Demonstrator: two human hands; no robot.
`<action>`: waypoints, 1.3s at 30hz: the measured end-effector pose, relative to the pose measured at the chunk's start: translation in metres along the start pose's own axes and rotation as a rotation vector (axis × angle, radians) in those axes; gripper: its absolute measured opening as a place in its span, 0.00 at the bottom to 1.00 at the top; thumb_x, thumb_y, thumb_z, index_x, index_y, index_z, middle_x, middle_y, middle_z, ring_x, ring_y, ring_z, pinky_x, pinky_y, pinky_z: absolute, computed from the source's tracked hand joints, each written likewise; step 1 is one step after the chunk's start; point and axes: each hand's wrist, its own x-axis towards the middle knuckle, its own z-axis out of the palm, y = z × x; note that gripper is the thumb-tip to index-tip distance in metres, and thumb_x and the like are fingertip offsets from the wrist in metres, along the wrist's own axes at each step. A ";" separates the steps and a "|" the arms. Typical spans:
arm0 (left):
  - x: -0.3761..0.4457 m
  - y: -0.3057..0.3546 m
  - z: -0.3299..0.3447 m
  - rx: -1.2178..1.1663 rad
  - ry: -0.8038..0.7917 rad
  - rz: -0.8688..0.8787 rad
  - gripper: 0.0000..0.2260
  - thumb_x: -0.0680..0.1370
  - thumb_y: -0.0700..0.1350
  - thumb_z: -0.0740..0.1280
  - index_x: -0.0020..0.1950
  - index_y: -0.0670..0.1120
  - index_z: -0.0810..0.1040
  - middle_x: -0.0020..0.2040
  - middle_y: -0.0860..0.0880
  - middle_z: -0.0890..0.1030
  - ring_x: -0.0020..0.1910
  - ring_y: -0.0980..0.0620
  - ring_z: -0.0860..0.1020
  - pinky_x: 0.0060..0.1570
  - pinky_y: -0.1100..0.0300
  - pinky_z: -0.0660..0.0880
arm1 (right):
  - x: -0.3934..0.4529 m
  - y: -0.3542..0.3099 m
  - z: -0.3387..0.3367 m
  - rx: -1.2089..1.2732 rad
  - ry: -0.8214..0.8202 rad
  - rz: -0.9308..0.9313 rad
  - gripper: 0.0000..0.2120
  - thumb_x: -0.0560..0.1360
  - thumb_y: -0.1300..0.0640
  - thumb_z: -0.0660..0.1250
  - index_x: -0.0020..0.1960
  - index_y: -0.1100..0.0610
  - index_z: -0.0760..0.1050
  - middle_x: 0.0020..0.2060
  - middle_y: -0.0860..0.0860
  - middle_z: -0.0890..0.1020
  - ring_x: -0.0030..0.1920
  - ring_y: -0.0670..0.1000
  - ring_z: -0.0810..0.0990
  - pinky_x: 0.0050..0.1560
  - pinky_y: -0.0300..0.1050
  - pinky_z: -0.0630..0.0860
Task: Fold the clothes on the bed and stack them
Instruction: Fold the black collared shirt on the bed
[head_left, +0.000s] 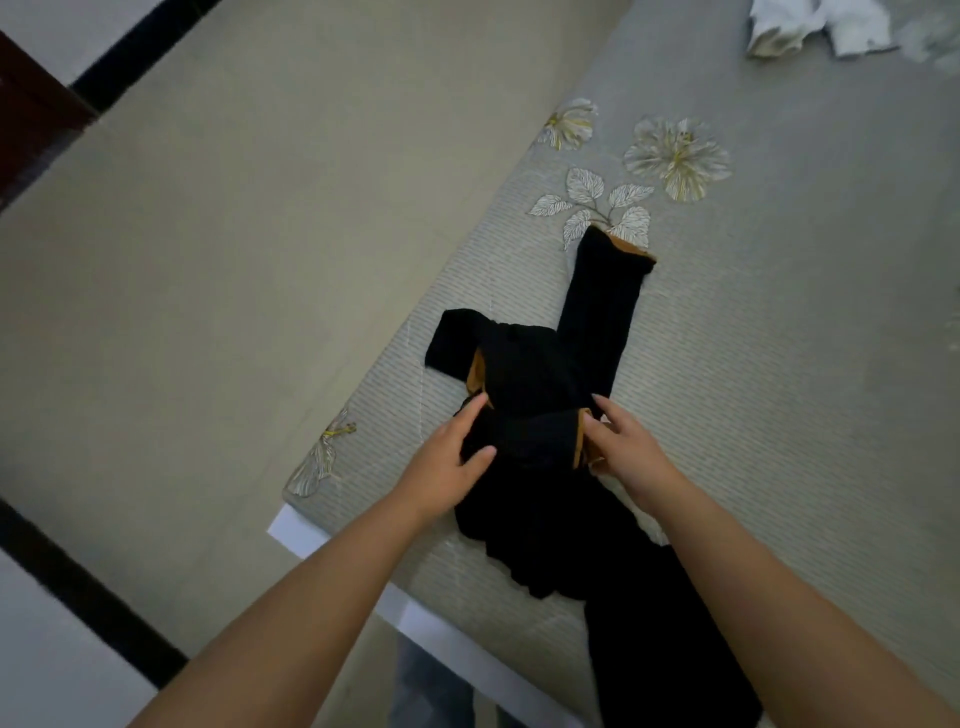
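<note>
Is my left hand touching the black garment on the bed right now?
Touching. The head view shows the left hand lying on the black garment, fingers spread over the fabric with no gap.
</note>
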 end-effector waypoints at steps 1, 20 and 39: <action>0.002 0.000 0.003 0.070 -0.015 0.003 0.25 0.78 0.45 0.62 0.73 0.51 0.58 0.69 0.47 0.67 0.65 0.48 0.69 0.63 0.58 0.66 | 0.002 -0.002 0.000 -0.011 -0.004 -0.009 0.10 0.77 0.60 0.61 0.58 0.56 0.73 0.40 0.49 0.76 0.38 0.48 0.75 0.31 0.36 0.70; -0.022 0.012 0.004 0.401 0.140 0.241 0.15 0.72 0.32 0.66 0.58 0.38 0.77 0.51 0.41 0.80 0.52 0.43 0.77 0.54 0.48 0.72 | -0.017 0.006 -0.015 -0.066 0.045 0.164 0.16 0.80 0.55 0.55 0.66 0.58 0.68 0.56 0.54 0.74 0.57 0.54 0.74 0.47 0.44 0.76; 0.041 0.138 0.061 0.046 0.000 0.248 0.09 0.77 0.39 0.63 0.54 0.39 0.79 0.46 0.43 0.80 0.49 0.46 0.77 0.45 0.61 0.68 | -0.081 -0.043 -0.168 -0.228 0.404 -0.327 0.15 0.76 0.67 0.61 0.35 0.52 0.74 0.28 0.50 0.75 0.28 0.46 0.72 0.32 0.38 0.70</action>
